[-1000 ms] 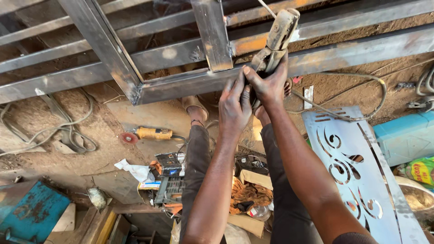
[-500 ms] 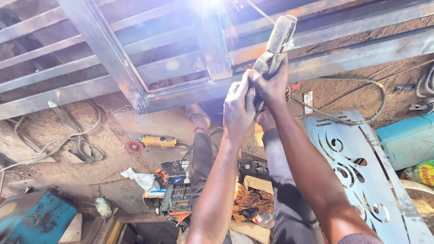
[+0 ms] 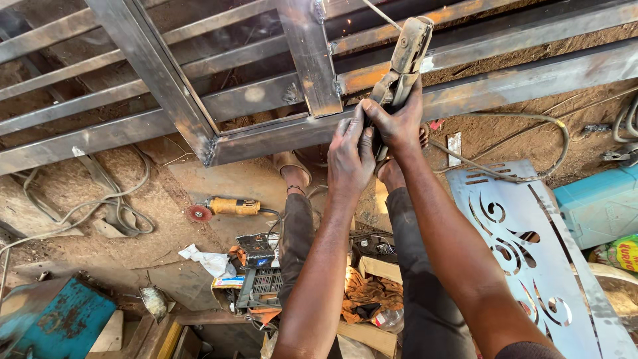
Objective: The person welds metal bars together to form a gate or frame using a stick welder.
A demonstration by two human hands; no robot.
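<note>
Now both hands, left [image 3: 350,156] and right [image 3: 397,123], clamped round welding electrode holder [image 3: 405,56], above steel frame [image 3: 312,66].

Dirt floor [image 3: 166,233] bears yellow grinder [image 3: 229,208], cables [image 3: 80,206], patterned metal panel [image 3: 531,252].

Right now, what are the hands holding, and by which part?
Both hands grip a welding electrode holder by its lower handle: the right hand wraps it, the left hand closes alongside. Its head points up at the steel frame.
</note>
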